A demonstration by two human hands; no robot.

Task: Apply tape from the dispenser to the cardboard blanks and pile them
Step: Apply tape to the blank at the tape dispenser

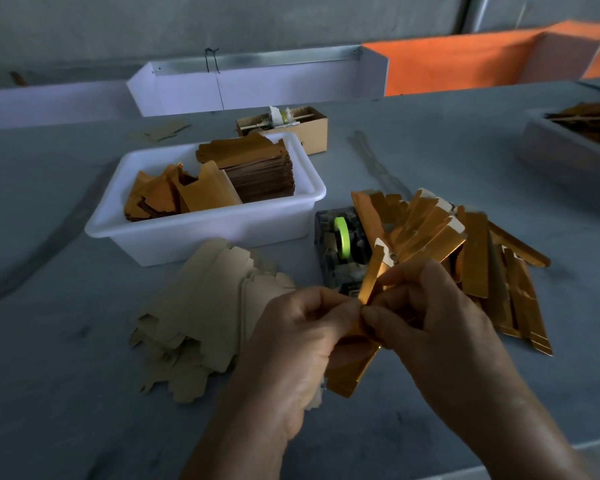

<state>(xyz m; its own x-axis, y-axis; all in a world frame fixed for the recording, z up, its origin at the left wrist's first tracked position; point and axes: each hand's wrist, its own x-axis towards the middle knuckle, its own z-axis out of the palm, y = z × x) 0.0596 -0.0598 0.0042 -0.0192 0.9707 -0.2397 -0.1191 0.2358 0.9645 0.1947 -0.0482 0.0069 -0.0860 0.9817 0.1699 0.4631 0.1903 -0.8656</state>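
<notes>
Gold cardboard blank (354, 362) pinched between both hands: left hand (302, 348), right hand (430, 317), fingers curled.

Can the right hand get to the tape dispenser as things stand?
Probably yes, once freed. The right hand and left hand both pinch a gold blank. The tape dispenser sits just beyond them, its near side uncovered; the gold pile lies alongside it.

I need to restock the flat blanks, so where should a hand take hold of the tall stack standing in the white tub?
Judging by its pose, grip the tall stack by its two long sides, coming from above: the white tub walls block sideways reach, and its top stands above the rim.
</notes>
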